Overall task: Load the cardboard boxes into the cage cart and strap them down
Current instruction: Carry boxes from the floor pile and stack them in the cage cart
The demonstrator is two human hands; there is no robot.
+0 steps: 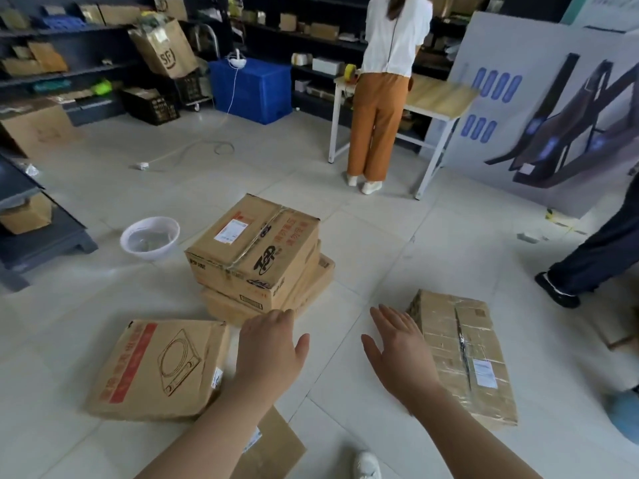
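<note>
My left hand [273, 344]: forearm stretched forward, palm down, fingers released, holding nothing, tips near stacked boxes [256, 247] at 12 o'clock. My right hand [401, 350]: same pose, fingers spread, released, just beside taped box [463, 354] at 3 o'clock. Flat box [155, 368] on floor [363, 236], 9 o'clock.

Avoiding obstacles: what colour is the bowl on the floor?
White bowl, seen best in the head view.

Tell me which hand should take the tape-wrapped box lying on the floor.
Right. The right hand is open right next to the tape-wrapped box. The left hand is farther off, between the flat printed box and the stack of boxes.
</note>
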